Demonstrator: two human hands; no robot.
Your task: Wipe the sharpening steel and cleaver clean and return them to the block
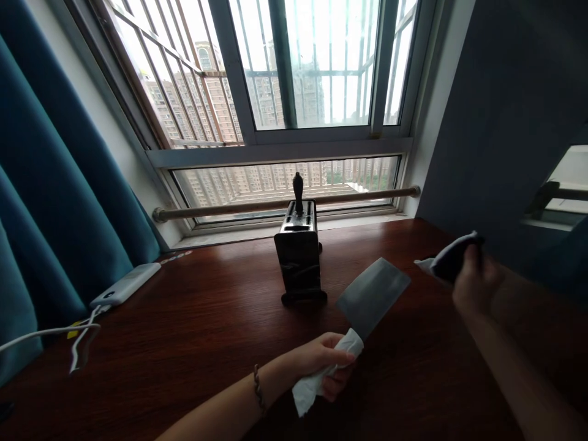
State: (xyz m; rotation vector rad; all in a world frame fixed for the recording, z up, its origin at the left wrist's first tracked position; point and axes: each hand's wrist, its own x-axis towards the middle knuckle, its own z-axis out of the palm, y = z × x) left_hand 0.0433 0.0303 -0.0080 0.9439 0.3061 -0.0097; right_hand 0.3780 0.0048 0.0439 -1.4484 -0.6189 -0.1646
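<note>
A broad-bladed cleaver (374, 294) points up and to the right above the table. My left hand (328, 364) is closed around its handle, which is wrapped in a white tissue (307, 395) that hides it. Off to the right, my right hand (480, 278) is raised, apart from the blade, gripping a dark cloth-like piece (452, 257) with a white edge; motion blurs it and its kind is unclear. Behind the cleaver stands a black knife block (301, 266), upright. One dark-handled tool (298, 190) sticks out of its top; other slots show there.
The knife block rests on a reddish-brown wooden table (220, 324). At the left lie a white power strip (126, 285) and its white cable (87, 337), beside a blue curtain (68, 184). A horizontal rail (229, 208) crosses the window behind the table.
</note>
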